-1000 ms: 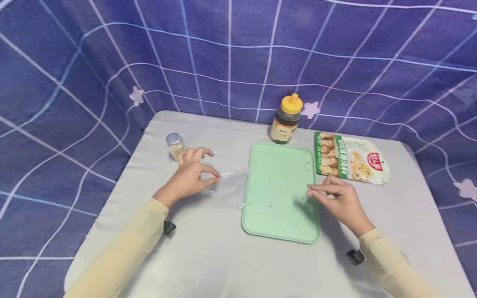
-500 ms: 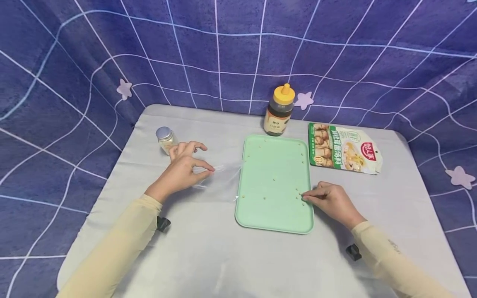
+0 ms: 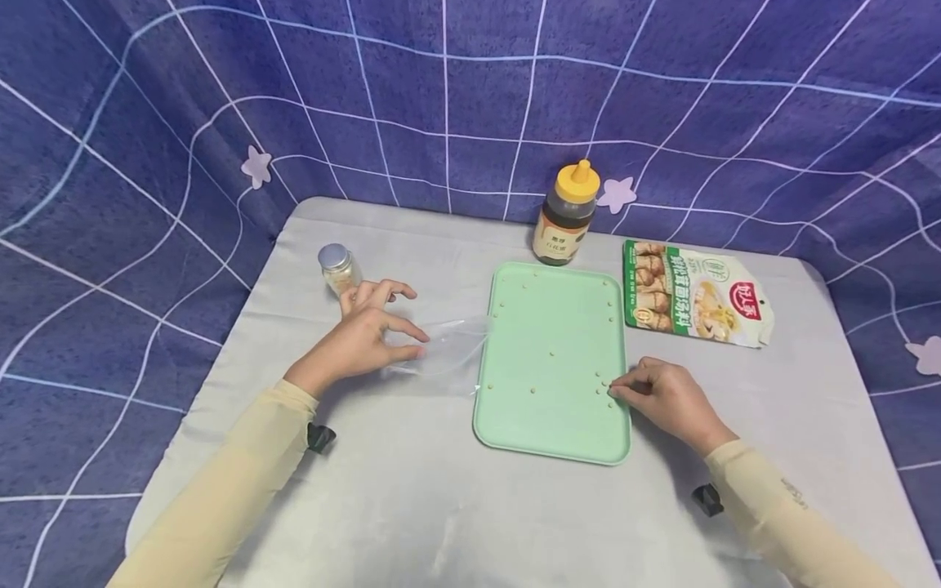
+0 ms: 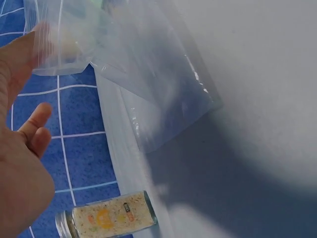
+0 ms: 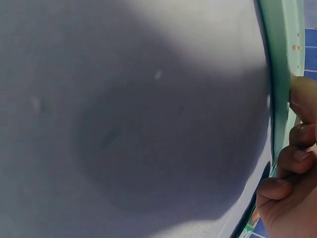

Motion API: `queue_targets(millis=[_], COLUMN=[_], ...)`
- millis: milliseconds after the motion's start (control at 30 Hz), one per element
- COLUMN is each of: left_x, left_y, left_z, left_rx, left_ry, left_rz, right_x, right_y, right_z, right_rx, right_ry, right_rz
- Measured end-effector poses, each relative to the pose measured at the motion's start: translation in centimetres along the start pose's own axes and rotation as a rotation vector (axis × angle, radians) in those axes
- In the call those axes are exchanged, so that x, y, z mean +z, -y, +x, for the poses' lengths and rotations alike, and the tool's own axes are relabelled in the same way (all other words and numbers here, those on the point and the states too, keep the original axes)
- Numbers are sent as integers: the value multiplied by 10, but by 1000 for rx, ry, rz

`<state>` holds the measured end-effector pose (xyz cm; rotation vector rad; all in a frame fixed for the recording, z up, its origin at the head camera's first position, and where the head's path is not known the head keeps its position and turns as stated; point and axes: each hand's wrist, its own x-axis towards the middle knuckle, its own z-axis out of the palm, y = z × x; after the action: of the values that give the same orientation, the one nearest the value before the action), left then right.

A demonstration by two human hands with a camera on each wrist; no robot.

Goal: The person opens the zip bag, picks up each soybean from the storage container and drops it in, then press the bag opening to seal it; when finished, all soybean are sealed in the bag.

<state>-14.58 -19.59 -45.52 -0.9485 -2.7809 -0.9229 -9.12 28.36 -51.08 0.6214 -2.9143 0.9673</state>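
Note:
My left hand [image 3: 358, 339] holds the mouth of a clear plastic zip bag [image 3: 450, 359], thumb and index finger set a little apart at its rim. In the left wrist view, the bag's ridged zip strip [image 4: 47, 42] runs across those fingers. At the right side of a light green tray [image 3: 551, 437], the thumb and index finger of my right hand [image 3: 671, 400] come together in a pinch on a small pale bean, mostly covered by the fingertips. Several such beans [image 3: 552, 354] lie scattered over the tray. The right wrist view shows the other fingers curled beside the tray's rim [image 5: 281, 99].
A small jar of pale grains [image 3: 339, 268] with a silver lid stands just beyond my left hand. Behind the tray is a dark squeeze bottle [image 3: 562, 229] with a yellow cap. A green and white food packet [image 3: 694, 294] lies to the tray's right.
My right hand has come down from above the tray onto its right side. The thumb and index finger of my left hand have spread slightly at the bag's mouth.

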Motion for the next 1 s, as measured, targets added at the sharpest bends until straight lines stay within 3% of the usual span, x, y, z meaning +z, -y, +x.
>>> queue_targets(millis=[167, 300, 400, 567, 767, 900, 1000], left_x=[2, 4, 5, 6, 2, 0, -3], left_y=[1, 1, 2, 2, 0, 0, 1], left_z=[1, 2, 1, -1, -3, -2, -4], left_rx=[12, 7, -12, -29, -24, -17, -41], left_ry=[0, -7, -12, -8, 35, 63, 90], left_rz=[10, 18, 15, 30, 103, 106, 59], right_x=[0, -2, 0, 20, 55, 68, 72], right_y=[3, 21, 54, 121, 171, 181, 181], right_z=[-1, 10, 33, 78, 119, 134, 140], right_rx=[3, -65, -167, -350, -565, -620, -631], right_ry=[-17, -84, -106, -67, -47, -54, -69], right_rz=[-10, 50, 122, 203, 73, 6, 2])
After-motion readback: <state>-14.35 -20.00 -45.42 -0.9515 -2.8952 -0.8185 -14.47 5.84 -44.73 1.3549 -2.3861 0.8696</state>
